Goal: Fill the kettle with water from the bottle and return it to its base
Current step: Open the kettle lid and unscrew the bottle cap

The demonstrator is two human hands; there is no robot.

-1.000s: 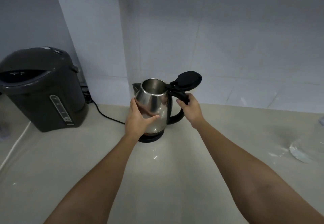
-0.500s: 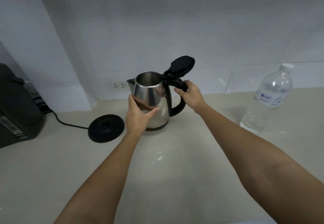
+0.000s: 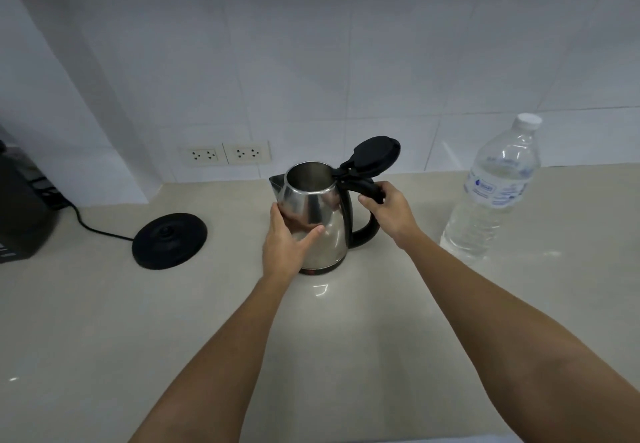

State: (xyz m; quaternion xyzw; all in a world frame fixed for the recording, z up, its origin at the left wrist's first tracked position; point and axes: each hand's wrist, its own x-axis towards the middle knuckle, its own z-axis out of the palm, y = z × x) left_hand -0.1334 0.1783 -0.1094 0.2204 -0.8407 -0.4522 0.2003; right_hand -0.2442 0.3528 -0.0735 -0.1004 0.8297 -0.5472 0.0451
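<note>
A steel kettle with a black handle stands on the counter, its black lid flipped up and the inside showing. My left hand wraps around the kettle's body from the front. My right hand grips the top of the handle. The round black base lies bare on the counter to the kettle's left, with its cord running left. A clear capped water bottle stands upright to the right of the kettle.
A dark appliance sits at the far left edge. Two wall sockets are set in the white tiled wall behind the kettle. The beige counter stretches toward me.
The kettle was lifted off its base and carried right; it now stands on the counter between base and bottle. Both hands have kept their hold. The view swung right, bringing the bottle in.
</note>
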